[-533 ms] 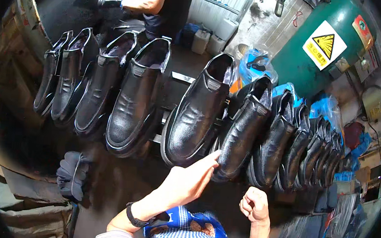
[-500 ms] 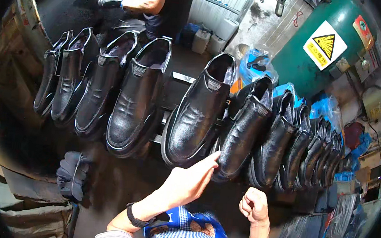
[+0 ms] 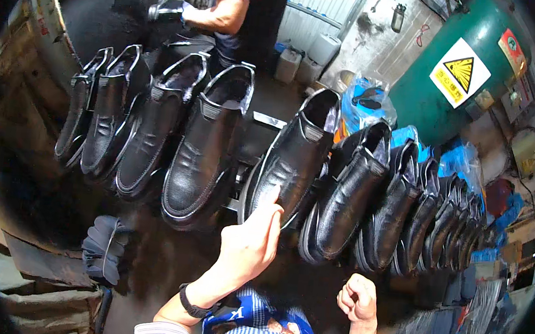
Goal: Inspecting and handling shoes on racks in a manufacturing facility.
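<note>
My left hand (image 3: 249, 245) is raised in front of a black leather slip-on shoe (image 3: 294, 153). Its index finger stretches up over the toe of that shoe; whether it touches the leather I cannot tell. Nothing shows in this hand. Lower and to the right, my right hand (image 3: 358, 298) is closed in a fist, apart from the shoes, with nothing visible in it. Another black shoe (image 3: 199, 161) stands just left of the pointed-at one, and a further shoe (image 3: 344, 202) just right. All have their toes tilted down toward me.
More black shoes (image 3: 143, 134) continue the row on both sides. At the upper left another person's arm (image 3: 220, 15) holds a dark shoe. A green tank (image 3: 428, 111) with a warning sign stands at the back right. Dark feather-like pieces (image 3: 104, 248) hang at the lower left.
My left hand has moved left, its finger going from beside one shoe's toe to over the shoe left of it. The view has shifted slightly. My right fist stays closed.
</note>
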A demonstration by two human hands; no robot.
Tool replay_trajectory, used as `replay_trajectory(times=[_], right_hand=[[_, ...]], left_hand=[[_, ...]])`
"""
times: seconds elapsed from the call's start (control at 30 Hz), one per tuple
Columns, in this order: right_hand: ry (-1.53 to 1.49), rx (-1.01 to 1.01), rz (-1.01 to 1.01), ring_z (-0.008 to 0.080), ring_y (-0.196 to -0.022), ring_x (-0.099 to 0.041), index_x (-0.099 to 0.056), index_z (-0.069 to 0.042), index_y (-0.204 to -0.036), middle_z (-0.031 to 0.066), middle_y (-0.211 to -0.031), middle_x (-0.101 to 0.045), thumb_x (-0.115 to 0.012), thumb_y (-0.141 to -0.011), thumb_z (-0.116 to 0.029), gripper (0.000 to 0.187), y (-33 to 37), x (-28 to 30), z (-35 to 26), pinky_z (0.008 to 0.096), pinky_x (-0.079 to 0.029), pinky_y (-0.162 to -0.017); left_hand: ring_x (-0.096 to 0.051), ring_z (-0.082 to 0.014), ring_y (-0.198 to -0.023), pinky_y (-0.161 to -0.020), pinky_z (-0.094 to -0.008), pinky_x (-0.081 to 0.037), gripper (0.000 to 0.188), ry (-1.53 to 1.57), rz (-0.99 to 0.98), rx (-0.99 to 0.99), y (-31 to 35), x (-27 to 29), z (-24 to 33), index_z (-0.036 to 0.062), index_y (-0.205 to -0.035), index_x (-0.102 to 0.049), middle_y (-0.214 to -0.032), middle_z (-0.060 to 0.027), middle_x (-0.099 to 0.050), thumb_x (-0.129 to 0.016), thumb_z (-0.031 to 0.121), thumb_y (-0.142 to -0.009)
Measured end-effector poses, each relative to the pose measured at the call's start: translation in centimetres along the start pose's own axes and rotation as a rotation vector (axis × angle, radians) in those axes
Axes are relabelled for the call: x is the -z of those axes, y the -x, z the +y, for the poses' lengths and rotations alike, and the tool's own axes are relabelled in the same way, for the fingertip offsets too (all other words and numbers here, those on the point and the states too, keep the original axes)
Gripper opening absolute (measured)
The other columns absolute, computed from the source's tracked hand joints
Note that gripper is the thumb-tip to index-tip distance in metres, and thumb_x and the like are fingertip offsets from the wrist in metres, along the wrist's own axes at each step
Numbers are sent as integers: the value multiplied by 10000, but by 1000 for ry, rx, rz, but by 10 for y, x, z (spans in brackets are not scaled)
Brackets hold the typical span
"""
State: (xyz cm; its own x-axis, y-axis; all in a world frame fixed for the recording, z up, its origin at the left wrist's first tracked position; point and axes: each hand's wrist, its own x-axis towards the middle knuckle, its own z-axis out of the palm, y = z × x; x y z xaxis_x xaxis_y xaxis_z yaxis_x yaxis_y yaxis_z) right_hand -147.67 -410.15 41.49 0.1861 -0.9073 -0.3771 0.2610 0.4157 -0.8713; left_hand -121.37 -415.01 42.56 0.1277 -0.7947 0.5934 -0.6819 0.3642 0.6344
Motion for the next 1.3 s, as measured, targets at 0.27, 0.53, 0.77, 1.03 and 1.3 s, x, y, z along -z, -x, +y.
replay_trajectory(times=[0.27,0.53,0.77,1.03,1.3], right_hand=[[-46,48,72,77,-313,-273,-365,-64,-565,18,-433,-335,-459,-806,-98,260,7,6,5,210,-247,-283],[-51,38,73,79,-339,-306,-373,-56,-574,18,-457,-341,-476,-832,-124,286,14,19,-5,203,-263,-298],[-91,53,46,69,-352,-303,-406,-57,-611,3,-468,-350,-458,-858,-114,259,28,46,-24,202,-274,-317],[-122,124,15,65,-355,-313,-428,-48,-647,5,-468,-372,-438,-869,-105,229,51,113,-41,199,-277,-331],[-125,180,51,79,-345,-311,-403,-43,-610,16,-455,-354,-407,-874,-120,275,87,220,-70,206,-276,-319]], left_hand=[[-619,-185,-585,-504,-249,-489,170,241,-21,-107,3,-4,2,-4,-909,-600,-765,-91,-633,-514,12,-763],[-516,-188,-428,-411,-265,-409,33,522,-456,-138,48,-19,7,76,-689,-570,-510,-60,-498,-571,43,-698],[-553,-145,-454,-444,-231,-434,74,455,-584,35,63,-32,22,67,-767,-628,-548,-49,-567,-572,63,-719],[-468,-112,-380,-388,-222,-358,131,460,-565,47,74,-77,81,26,-716,-625,-513,-71,-531,-498,-5,-729],[-495,-97,-406,-407,-211,-391,99,394,-608,79,102,-147,161,59,-788,-629,-498,-30,-515,-547,43,-734]])
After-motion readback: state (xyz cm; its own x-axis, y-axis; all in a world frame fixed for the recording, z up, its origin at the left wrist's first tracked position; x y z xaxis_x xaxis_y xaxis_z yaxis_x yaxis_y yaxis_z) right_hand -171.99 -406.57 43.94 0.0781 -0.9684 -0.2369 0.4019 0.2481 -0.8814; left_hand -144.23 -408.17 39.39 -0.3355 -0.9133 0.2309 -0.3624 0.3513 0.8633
